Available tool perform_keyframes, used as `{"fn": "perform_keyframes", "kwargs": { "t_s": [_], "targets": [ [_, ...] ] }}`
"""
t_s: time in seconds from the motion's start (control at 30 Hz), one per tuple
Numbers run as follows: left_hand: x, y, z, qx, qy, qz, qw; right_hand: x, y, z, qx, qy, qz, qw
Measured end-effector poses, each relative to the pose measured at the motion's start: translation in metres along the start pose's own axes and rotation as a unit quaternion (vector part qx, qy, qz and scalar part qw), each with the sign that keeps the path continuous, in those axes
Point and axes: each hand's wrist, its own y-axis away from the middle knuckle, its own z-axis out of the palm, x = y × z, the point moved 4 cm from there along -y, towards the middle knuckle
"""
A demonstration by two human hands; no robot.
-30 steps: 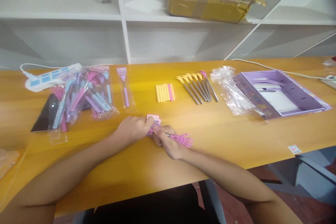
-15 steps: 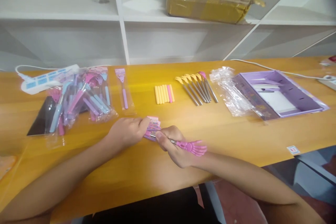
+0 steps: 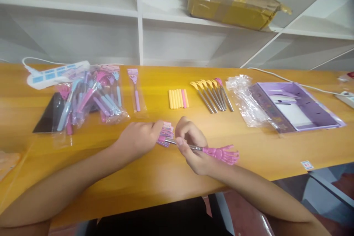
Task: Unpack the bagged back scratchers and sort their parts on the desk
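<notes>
My two hands share a pink back scratcher (image 3: pixel 221 154) with a hand-shaped head and a metal rod. My left hand (image 3: pixel 141 137) is closed around its pink handle end, most of which the fingers hide. Pinched between the thumb and fingers of my right hand (image 3: pixel 195 151) is the rod, with the pink head sticking out to the right past the wrist. Small printed cards (image 3: pixel 167 128) in pink and purple show beside my left fingers; I cannot tell whether they are held or lying on the table.
Yellow handles and a pink one (image 3: pixel 178 99) lie in a row ahead. Metal rods with yellow heads (image 3: pixel 208 96) are to their right, near clear bags (image 3: pixel 243 99) and a purple box (image 3: pixel 298 125). Bagged back scratchers (image 3: pixel 91 99) pile up left, beside a power strip (image 3: pixel 58 75).
My right hand has slid right along with the pink head, and more metal rod shows between my hands. Its fingers are curled more loosely. The view has shifted slightly.
</notes>
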Motion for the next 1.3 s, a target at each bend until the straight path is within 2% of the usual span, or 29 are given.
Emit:
{"fn": "perform_keyframes", "kwargs": {
  "t_s": [0.07,0.13,0.23,0.3,0.37,0.5,0.6,0.67,0.7,0.77,0.83,0.87,0.97,1.03,1.17,1.3],
  "targets": [
    [0.003,0.0,0.002,-0.043,0.028,-0.006,0.999,-0.002,0.0,0.007,0.008,-0.051,-0.048,0.997],
    [0.005,0.0,0.004,-0.069,0.054,-0.009,0.996,0.0,0.002,0.018,-0.046,-0.134,-0.063,0.988],
    [0.006,0.001,0.008,-0.08,0.073,-0.009,0.994,0.008,0.011,0.029,-0.139,-0.207,-0.015,0.968],
    [0.009,0.003,0.01,-0.073,0.074,0.004,0.995,0.013,0.017,0.031,-0.162,-0.203,0.02,0.966],
    [0.015,0.005,0.012,-0.047,0.073,0.032,0.996,0.01,0.021,0.03,-0.168,-0.189,0.006,0.967],
    [0.025,0.01,0.014,0.045,0.05,0.123,0.99,-0.012,0.025,0.031,-0.182,-0.14,-0.122,0.966],
    [0.005,0.012,0.013,0.103,0.033,0.149,0.983,-0.031,0.038,0.024,-0.168,-0.134,-0.17,0.962],
    [-0.02,0.011,0.01,0.138,0.032,0.136,0.98,-0.042,0.052,0.006,-0.133,-0.158,-0.174,0.963],
    [-0.033,0.01,0.007,0.157,0.026,0.105,0.982,-0.046,0.057,-0.007,-0.103,-0.164,-0.162,0.968],
    [-0.05,0.006,0.007,0.156,0.038,0.075,0.984,-0.045,0.057,-0.044,-0.02,-0.138,-0.083,0.987],
    [-0.052,0.002,0.009,0.161,0.067,0.078,0.982,-0.033,0.044,-0.089,0.057,-0.087,0.04,0.994],
    [-0.048,0.0,0.012,0.167,0.079,0.09,0.979,-0.025,0.033,-0.112,0.076,-0.069,0.085,0.991],
    [-0.033,0.001,0.026,0.181,0.095,0.129,0.97,0.005,-0.004,-0.18,0.168,-0.022,0.171,0.971],
    [-0.032,0.005,0.038,0.17,0.121,0.123,0.97,0.026,-0.021,-0.213,0.203,0.016,0.22,0.954],
    [-0.045,0.012,0.058,0.127,0.187,0.08,0.971,0.048,-0.033,-0.246,0.244,0.148,0.244,0.927],
    [-0.048,0.011,0.065,0.121,0.207,0.088,0.967,0.065,-0.035,-0.262,0.318,0.185,0.281,0.887]
  ]
}}
